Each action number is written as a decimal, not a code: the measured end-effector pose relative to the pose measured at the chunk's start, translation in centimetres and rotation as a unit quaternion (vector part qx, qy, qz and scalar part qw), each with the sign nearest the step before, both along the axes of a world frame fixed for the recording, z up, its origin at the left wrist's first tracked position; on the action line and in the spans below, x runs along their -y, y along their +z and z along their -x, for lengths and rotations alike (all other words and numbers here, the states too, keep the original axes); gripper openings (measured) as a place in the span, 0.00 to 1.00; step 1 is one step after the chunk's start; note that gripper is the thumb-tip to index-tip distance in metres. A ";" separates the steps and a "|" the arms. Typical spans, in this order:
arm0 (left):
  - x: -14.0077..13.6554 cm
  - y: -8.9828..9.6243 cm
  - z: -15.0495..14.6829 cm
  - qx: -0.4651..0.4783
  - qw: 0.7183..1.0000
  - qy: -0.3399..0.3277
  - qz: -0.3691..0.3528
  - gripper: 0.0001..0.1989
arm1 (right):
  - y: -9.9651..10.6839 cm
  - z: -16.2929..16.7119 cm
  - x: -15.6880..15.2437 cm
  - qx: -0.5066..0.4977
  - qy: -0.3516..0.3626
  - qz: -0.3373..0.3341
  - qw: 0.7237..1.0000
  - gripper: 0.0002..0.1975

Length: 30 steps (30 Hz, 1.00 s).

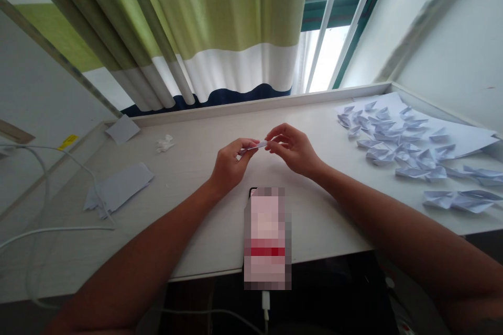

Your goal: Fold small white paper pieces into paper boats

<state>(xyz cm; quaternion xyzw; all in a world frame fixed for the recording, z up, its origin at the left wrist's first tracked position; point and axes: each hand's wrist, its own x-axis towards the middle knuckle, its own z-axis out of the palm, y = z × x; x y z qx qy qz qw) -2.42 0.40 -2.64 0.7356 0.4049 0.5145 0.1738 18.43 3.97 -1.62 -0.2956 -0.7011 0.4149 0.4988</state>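
Over the middle of the white desk, my left hand [232, 159] pinches a small folded piece of white paper [257, 145] between thumb and fingers. My right hand [291, 147] is at the paper's right end, its thumb and fingertips closed on the tip. Most of the folded piece is hidden by my left fingers, so its full shape does not show. To the right lie several folded white paper boats [404, 141], spread in a loose cluster. A stack of white paper sheets [123, 186] rests on the left, beyond my left forearm.
A phone [267, 235], its screen blurred, sits at the desk's front edge with a white cable [266, 301] plugged in. Crumpled paper [164, 143] and a loose sheet [122, 130] lie back left. Larger white sheets [467, 133] lie under the boats. A raised rim [236, 110] borders the desk.
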 end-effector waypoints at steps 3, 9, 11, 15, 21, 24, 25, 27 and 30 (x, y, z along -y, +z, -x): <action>0.2 0.1 -0.2 0.049 0.997 -0.015 0.059 0.05 | 0.1 -0.2 0.2 0.052 0.000 -0.123 0.991 0.05; 0.5 0.4 -0.6 0.086 0.992 -0.035 0.086 0.07 | 0.1 -0.2 -0.1 0.096 0.006 -0.140 0.985 0.06; 0.5 0.4 -0.5 0.079 0.993 -0.034 0.079 0.08 | 0.0 -0.1 -0.1 0.097 0.008 -0.126 0.987 0.07; 0.3 0.4 -0.2 0.030 0.999 -0.015 0.028 0.07 | -0.4 0.4 0.0 0.091 -0.004 -0.074 0.993 0.09; -0.1 0.0 -0.2 0.030 0.999 -0.006 0.038 0.06 | -0.5 0.4 -0.4 0.079 0.004 0.005 0.997 0.09; -0.1 -0.1 -0.3 0.019 0.999 0.001 0.043 0.05 | -0.5 0.3 -0.6 0.078 0.007 0.024 0.997 0.09; -0.1 -0.1 -0.3 0.018 0.999 0.007 0.045 0.05 | -0.5 0.3 -0.6 0.074 0.004 0.026 0.997 0.09; 0.0 0.1 -0.4 0.040 0.997 0.015 0.059 0.06 | -0.5 0.5 -0.5 0.058 0.002 0.029 0.998 0.10; 0.1 0.4 -0.6 0.108 0.988 -0.005 0.106 0.10 | -0.5 0.9 -0.2 0.026 -0.006 0.015 1.000 0.11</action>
